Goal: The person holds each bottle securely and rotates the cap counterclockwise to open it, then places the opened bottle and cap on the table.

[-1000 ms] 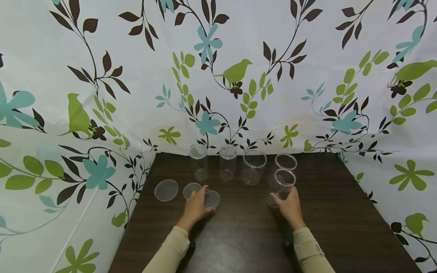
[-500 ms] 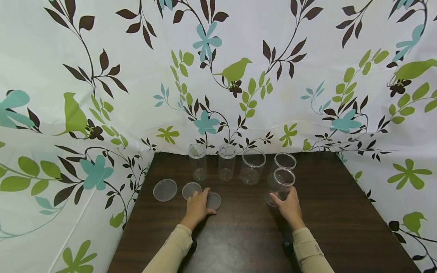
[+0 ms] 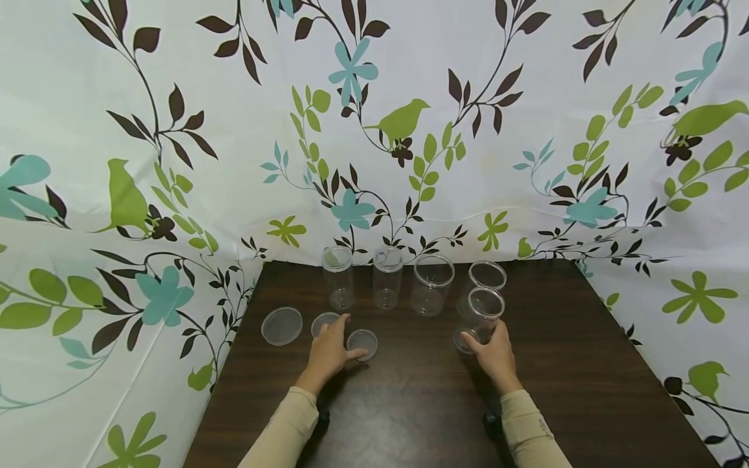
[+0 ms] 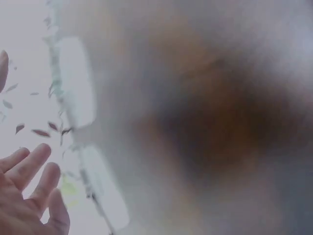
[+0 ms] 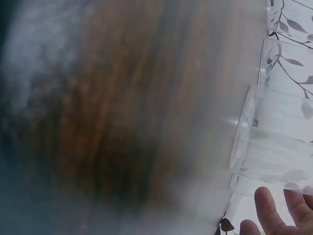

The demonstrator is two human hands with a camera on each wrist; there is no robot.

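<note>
In the head view my left hand hovers over or rests at two small clear round lids; its contact with them cannot be told. Its fingers cover part of the middle lid, and the thumb reaches the edge of the right lid. The left wrist view shows several fingers of this hand spread and fairly straight. On the right, my right hand holds a clear plastic jar low on its side, thumb in front. That jar stands upright, its top uncovered. Fingers appear beside the clear jar wall in the right wrist view.
A larger round lid lies at the far left. Along the back stand two narrow jars, the left one and the right one, a wide jar and another jar. Patterned cloth borders the dark table.
My left hand has shifted slightly left, off most of the right small lid and over more of the middle one. The right hand and its jar have stayed in place.
</note>
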